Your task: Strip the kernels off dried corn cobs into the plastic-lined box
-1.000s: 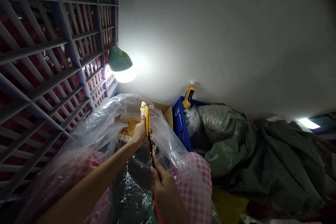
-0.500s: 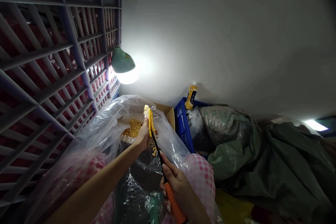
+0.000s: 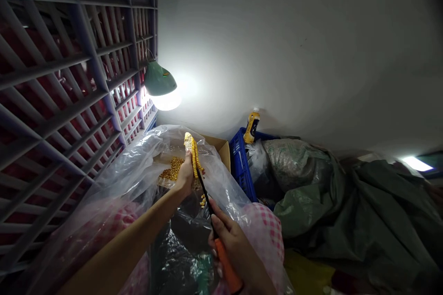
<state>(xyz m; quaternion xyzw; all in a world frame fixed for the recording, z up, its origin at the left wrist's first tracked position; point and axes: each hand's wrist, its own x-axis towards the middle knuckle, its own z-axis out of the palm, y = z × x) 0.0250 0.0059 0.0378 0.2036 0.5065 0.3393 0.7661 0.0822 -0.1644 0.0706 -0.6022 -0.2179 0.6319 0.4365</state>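
1. One yellow corn cob (image 3: 195, 159), bared to a pale strip along its left side, stands tilted in the left hand (image 3: 186, 174), whose fingers are wrapped round its lower part.
2. The cob is above an open brown cardboard box (image 3: 224, 153), to the left of that box's far right corner.
3. The right hand (image 3: 231, 236) grips a tool with a slim black shaft and a thick orange handle (image 3: 226, 262); the shaft's tip is at the cob's lower end, the exact contact too small to tell.
4. Loose golden corn kernels (image 3: 172, 169) lie heaped left of the cob, within a clear plastic sheet (image 3: 121, 166) draped over the box's edges; a few more show beside the black shaft.
5. Pink-and-white checked cloth (image 3: 268, 228) shows on both sides of the arms.
6. Just beside the box's right edge is a blue plastic crate (image 3: 238, 159), with a yellow bottle with a white cap (image 3: 250, 130) at its far left corner.
7. A green lamp with a glowing white bulb (image 3: 161, 78) hangs by the far edge of a lavender slatted plastic crate (image 3: 98, 73).
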